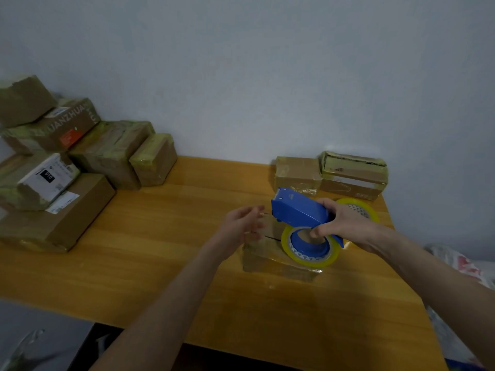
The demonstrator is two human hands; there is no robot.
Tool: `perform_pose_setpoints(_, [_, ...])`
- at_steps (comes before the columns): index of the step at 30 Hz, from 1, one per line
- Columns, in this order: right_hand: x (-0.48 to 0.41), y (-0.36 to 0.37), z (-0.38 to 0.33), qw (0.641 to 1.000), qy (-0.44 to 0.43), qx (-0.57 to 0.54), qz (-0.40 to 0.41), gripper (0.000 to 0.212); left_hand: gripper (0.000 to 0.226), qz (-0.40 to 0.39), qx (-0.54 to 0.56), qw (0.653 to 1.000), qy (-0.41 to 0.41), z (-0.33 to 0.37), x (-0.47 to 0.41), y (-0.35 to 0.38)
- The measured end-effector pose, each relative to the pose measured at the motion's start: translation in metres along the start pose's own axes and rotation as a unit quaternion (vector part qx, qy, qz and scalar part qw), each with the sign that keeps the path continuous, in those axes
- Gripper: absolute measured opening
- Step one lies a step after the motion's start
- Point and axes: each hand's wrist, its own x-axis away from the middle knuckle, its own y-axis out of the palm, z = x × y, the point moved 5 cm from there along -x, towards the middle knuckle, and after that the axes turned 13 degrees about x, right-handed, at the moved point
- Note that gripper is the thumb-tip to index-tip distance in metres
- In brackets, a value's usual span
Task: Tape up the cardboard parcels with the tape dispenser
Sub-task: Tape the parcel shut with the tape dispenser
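Observation:
My right hand [341, 223] grips a blue tape dispenser [297, 210] loaded with a yellowish roll of clear tape [310, 249], held just above a small cardboard parcel [270, 259] on the wooden table [160, 250]. That parcel is partly wrapped in tape and mostly hidden by the dispenser and my hands. My left hand [245, 223] hovers beside the dispenser's front end with its fingers spread; whether it pinches a tape end I cannot tell.
A spare tape roll [360, 208] lies behind my right hand. Two taped parcels [297, 174] [353, 176] stand at the back right. A pile of several taped parcels [80, 159] fills the left of the table. Plastic bags [460, 266] lie off the right edge.

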Motion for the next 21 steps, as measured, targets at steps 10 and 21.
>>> perform_pose_setpoints(10, [0.000, 0.003, -0.010, 1.000, -0.009, 0.017, 0.000, 0.053, 0.017, 0.029, -0.043, 0.988, -0.148, 0.008, -0.009, 0.014])
perform_pose_setpoints(21, [-0.001, -0.001, -0.046, 0.978, -0.076, 0.188, 0.042, 0.059, 0.014, 0.128, -0.195, 0.973, -0.007, 0.032, -0.010, 0.003])
